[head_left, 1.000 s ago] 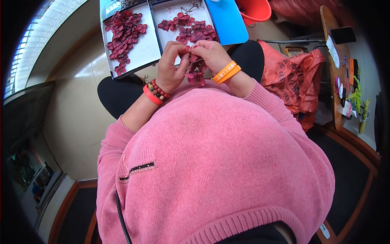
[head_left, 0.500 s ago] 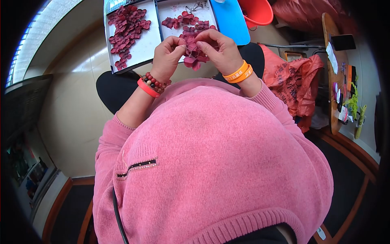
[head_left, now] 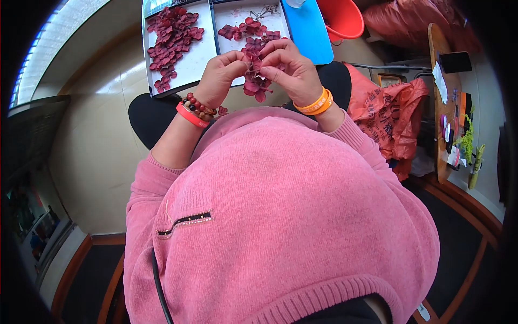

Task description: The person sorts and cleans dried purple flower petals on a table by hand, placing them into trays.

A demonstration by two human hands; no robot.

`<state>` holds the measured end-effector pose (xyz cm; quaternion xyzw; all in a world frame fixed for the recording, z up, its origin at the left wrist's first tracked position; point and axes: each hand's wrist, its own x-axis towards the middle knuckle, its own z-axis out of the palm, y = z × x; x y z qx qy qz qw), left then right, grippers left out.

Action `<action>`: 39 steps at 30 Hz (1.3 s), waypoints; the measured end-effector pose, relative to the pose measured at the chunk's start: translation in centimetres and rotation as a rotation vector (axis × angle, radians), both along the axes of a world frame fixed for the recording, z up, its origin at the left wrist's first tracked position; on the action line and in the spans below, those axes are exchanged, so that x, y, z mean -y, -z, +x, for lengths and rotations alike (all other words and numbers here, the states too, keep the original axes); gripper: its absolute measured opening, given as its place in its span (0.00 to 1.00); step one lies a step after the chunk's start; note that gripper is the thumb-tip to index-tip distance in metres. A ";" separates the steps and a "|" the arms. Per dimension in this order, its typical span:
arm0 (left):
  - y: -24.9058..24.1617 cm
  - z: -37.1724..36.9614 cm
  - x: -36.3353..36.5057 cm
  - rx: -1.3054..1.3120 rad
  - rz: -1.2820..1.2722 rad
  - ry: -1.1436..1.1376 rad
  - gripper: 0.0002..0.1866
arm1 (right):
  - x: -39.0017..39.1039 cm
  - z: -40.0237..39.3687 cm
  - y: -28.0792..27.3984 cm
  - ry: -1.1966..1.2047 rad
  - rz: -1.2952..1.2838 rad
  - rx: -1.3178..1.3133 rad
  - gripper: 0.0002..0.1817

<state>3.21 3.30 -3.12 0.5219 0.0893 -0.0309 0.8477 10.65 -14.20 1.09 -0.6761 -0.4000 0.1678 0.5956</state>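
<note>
A cluster of dark red artificial flowers [head_left: 256,86] hangs between my two hands, over my lap at the tray's near edge. My left hand [head_left: 218,78], with beads and a red band at the wrist, is closed in a pinch at the cluster's left side. From the right, my right hand [head_left: 297,75], wearing an orange wristband, pinches the same cluster with thumb and fingertips. The exact spot each hand grips is partly hidden by the fingers. Behind them, loose red flowers [head_left: 237,31] lie in the white tray's right section [head_left: 224,47].
Many more red flowers [head_left: 171,46] are piled in the tray's left section [head_left: 200,54]. Beside the tray is a blue board [head_left: 313,40], with a red bucket [head_left: 345,24] beyond. Red plastic bags [head_left: 386,113] and a round wooden table [head_left: 440,129] holding a phone [head_left: 456,62] stand right.
Both hands stay at the flower cluster. My left hand has shifted slightly left and down, and the right fingers have moved a little. The view has shifted slightly too.
</note>
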 end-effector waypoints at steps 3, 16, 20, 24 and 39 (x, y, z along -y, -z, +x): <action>0.0 0.0 0.3 -0.031 -0.068 0.081 0.05 | -0.2 -0.3 0.1 0.046 0.158 -0.342 0.03; -1.0 0.0 1.4 0.012 -0.337 0.174 0.13 | -0.2 -0.2 -0.3 0.097 0.221 -0.667 0.05; -1.3 0.2 1.8 -0.040 -0.409 0.206 0.11 | -0.4 -0.1 -0.3 -0.017 0.298 -0.669 0.05; 0.9 0.8 1.7 -0.008 -0.529 0.298 0.16 | -0.5 -0.3 -0.7 0.003 0.262 -0.550 0.05; -3.1 1.0 -0.4 0.181 0.312 0.013 0.10 | -0.3 -0.8 -0.6 0.076 0.068 -0.498 0.03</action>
